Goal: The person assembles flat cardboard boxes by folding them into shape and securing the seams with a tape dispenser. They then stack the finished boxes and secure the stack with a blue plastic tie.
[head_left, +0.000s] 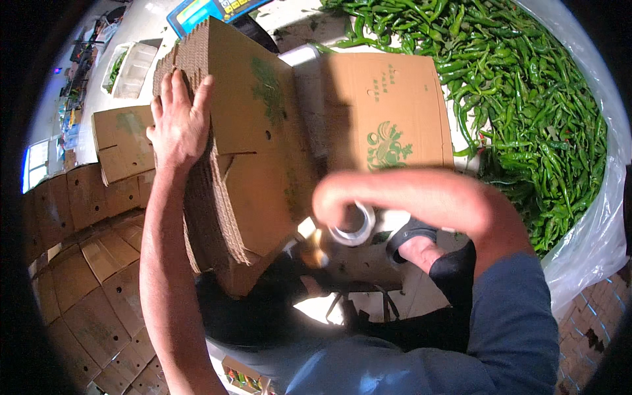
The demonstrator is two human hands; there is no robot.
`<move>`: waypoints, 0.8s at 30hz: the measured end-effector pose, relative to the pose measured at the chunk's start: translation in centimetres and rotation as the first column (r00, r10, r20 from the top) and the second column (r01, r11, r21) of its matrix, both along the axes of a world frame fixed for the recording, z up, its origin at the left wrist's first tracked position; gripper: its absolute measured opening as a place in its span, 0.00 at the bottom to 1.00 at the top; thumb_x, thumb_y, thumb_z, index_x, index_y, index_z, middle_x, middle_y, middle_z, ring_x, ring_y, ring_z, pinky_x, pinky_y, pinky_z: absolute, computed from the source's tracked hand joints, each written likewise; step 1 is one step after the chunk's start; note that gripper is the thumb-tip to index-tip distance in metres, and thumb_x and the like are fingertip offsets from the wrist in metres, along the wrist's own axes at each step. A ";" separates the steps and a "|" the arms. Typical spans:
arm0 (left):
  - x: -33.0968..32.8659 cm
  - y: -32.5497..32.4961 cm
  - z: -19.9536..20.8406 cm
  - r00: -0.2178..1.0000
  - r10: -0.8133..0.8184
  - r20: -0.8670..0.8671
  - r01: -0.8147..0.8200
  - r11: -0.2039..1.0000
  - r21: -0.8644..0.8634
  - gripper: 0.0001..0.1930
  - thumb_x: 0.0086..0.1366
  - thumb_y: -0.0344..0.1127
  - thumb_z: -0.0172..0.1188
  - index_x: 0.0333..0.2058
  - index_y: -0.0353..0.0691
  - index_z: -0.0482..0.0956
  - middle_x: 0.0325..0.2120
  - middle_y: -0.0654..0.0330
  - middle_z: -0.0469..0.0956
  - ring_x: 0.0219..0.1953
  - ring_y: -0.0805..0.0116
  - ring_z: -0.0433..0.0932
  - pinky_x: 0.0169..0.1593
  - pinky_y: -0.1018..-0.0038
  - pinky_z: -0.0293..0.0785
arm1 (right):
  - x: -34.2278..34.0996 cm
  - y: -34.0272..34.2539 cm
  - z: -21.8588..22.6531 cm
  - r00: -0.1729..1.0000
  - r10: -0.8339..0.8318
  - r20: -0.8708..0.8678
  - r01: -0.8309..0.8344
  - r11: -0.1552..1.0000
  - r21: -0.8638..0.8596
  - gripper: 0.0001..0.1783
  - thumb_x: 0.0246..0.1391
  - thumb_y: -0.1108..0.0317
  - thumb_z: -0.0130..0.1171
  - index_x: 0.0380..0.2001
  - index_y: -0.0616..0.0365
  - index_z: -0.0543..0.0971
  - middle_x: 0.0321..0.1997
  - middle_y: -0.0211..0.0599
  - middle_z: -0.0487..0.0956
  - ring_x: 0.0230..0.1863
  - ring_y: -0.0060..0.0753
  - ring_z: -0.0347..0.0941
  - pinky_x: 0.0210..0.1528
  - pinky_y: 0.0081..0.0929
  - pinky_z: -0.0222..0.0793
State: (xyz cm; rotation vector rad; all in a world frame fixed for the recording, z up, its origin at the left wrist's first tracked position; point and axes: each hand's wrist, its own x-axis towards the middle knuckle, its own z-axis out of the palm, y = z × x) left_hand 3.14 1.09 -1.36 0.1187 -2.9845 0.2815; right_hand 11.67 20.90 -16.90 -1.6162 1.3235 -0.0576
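Note:
A thick stack of flattened cardboard boxes leans upright in front of me. My left hand lies along its left edge, fingers stretched out and apart, pressing on the layered cardboard. My right hand is bent down, low and right of the stack, blurred by motion. It is closed on a roll of tape, though its fingertips are hidden. Just beyond that hand stands a brown carton with green print.
Green chili peppers lie heaped on the right, bordered by clear plastic sheeting. Cardboard boxes are stacked at left. A white crate stands at far left, a blue printed box behind the stack. A sandaled foot is below my right arm.

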 end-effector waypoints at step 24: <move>1.5 2.0 2.8 0.987 0.149 0.063 -0.155 0.982 0.111 0.37 0.67 0.65 0.33 0.66 0.45 0.51 0.68 0.58 0.48 0.68 0.43 0.46 0.62 0.37 0.48 | 1.4 13.4 23.8 0.703 -0.644 -0.300 0.462 0.735 -0.496 0.16 0.36 0.73 0.59 0.34 0.61 0.74 0.47 0.42 0.76 0.54 0.40 0.69 0.51 0.38 0.63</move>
